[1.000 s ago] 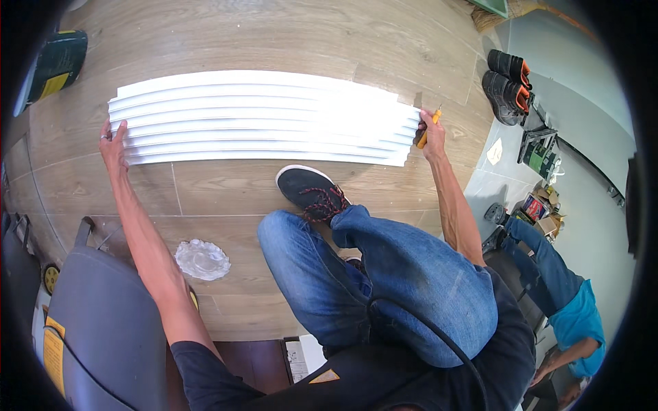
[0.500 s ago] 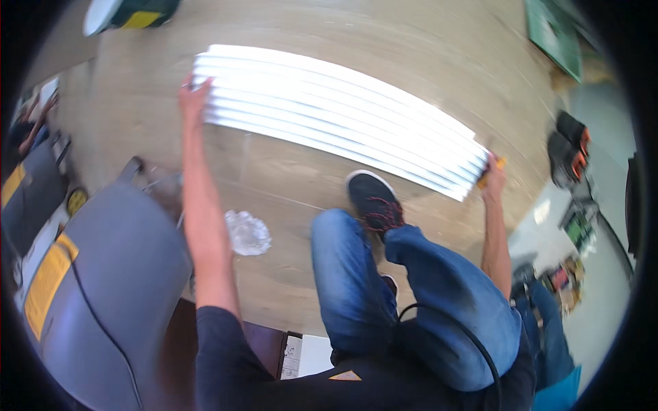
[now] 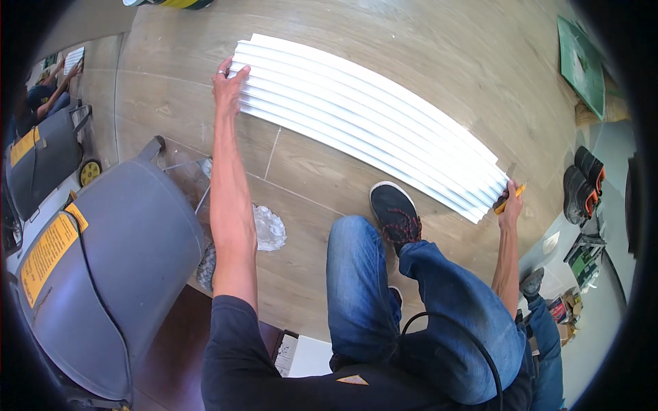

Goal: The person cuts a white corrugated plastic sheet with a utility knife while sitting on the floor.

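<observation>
Since a moment ago the view has swung, so the white strips (image 3: 370,127) now slant from upper left down to lower right, but both hands have stayed at their ends. The strips lie side by side on the wooden floor (image 3: 425,48). The left hand (image 3: 226,85) rests flat on the left end, fingers spread. The right hand (image 3: 510,205) touches the right end, its fingers closed on an orange pencil (image 3: 510,197). A dark shoe (image 3: 394,209) sits just below the strips.
</observation>
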